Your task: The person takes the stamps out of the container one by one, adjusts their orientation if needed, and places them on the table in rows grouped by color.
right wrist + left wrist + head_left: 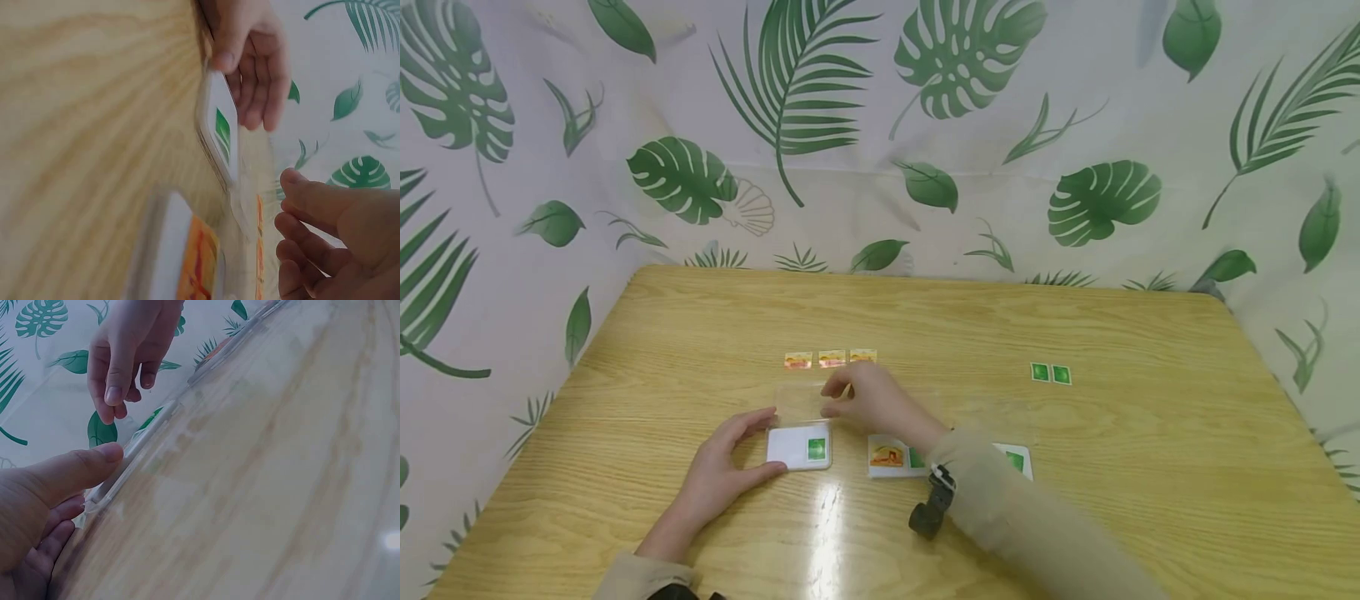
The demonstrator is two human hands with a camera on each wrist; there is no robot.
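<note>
A flat white case (784, 448) with a green stamp-like piece (816, 449) on it lies on the table, its clear lid (796, 405) folded back behind it. My left hand (718, 460) holds the case at its left end, thumb at the near edge and fingers at the far corner. Over the right side of the lid hovers my right hand (880, 404). The right wrist view shows its thumb and loosely bent fingers (306, 240) apart, with nothing between them. Just beyond stands a row of three small orange-and-yellow pieces (832, 359).
A second white case (877, 472), bearing an orange picture and a green piece, lies right of the first, partly behind my right wrist. My sleeve covers part of a third case (1027, 463). Two green pieces (1050, 373) lie farther right. A leaf-patterned cloth (850, 192) hangs behind the table.
</note>
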